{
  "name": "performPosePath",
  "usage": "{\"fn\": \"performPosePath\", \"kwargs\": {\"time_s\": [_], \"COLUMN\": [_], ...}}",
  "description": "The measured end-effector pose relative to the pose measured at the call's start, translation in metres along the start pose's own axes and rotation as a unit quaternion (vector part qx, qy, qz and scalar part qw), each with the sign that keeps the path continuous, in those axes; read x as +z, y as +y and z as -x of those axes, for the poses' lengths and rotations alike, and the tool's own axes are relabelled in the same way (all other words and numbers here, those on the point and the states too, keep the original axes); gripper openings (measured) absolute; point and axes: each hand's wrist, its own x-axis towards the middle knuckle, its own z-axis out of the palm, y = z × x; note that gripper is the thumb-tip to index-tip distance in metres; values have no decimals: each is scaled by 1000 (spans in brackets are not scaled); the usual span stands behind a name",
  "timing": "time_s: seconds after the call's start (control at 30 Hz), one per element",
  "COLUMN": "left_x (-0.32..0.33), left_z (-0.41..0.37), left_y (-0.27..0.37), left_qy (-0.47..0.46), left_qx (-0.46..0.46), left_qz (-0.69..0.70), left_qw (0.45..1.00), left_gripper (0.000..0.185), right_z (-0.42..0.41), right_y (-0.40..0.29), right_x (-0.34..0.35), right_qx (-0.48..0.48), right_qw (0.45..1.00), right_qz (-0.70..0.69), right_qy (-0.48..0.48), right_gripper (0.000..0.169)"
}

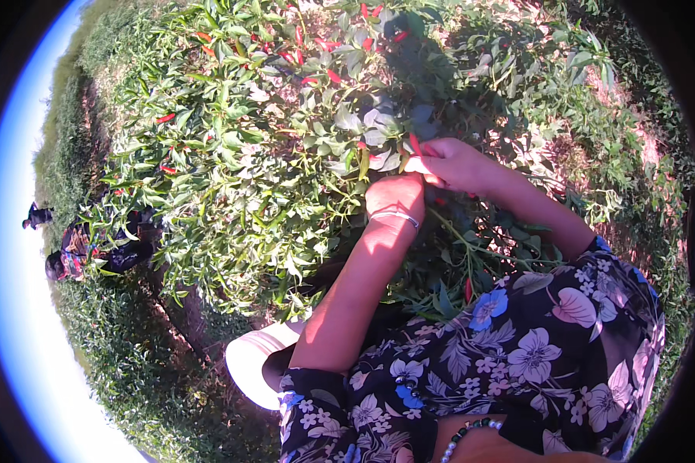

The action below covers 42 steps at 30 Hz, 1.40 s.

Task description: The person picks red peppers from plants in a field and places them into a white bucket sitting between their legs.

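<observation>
My right hand (453, 163) is closed among the leaves of a chili plant, thumb and fingers pinched together. A red chili pepper (415, 144) sticks up from its fingertips. Right against it is my left hand (395, 194), a bracelet (397, 216) on its wrist. The back of that hand faces me and its curled fingers are hidden, so its hold cannot be made out. Just left of the hands hangs a yellow-green chili pepper (364, 164) among leaves. Below the hands, a green stem (457, 231) slants across shaded foliage.
A white bucket (249, 367) stands beside my left forearm. More red chili peppers (333, 76) hang on the bushes ahead. At the left, a person (69, 254) is partly behind plants, with another person (37, 216) farther off. Dense plant rows (116, 370) surround me.
</observation>
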Motion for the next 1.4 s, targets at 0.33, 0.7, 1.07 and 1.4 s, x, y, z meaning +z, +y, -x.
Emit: {"fn": "performPosePath", "kwargs": {"time_s": [0.33, 0.7, 1.07, 1.4], "left_x": [-4, 6, 4, 4], "left_z": [-2, -1, -1, -1], "left_y": [3, 0, 0, 4], "left_qy": [-4, 12, 4, 16], "left_qx": [-24, -8, 0, -6], "left_qz": [-9, -16, -14, -29], "left_qw": [1000, 1000, 1000, 999], "left_gripper": [22, 24, 19, 27], "right_z": [26, 3, 22, 47], "right_y": [-9, -21, -20, -36], "right_x": [1, 5, 2, -18], "right_qx": [-74, -23, -92, -114], "right_qw": [961, 958, 989, 986], "right_qz": [-266, -285, 33, -121], "right_qy": [-27, -14, 108, -6], "right_gripper": [31, 32, 32, 22]}}
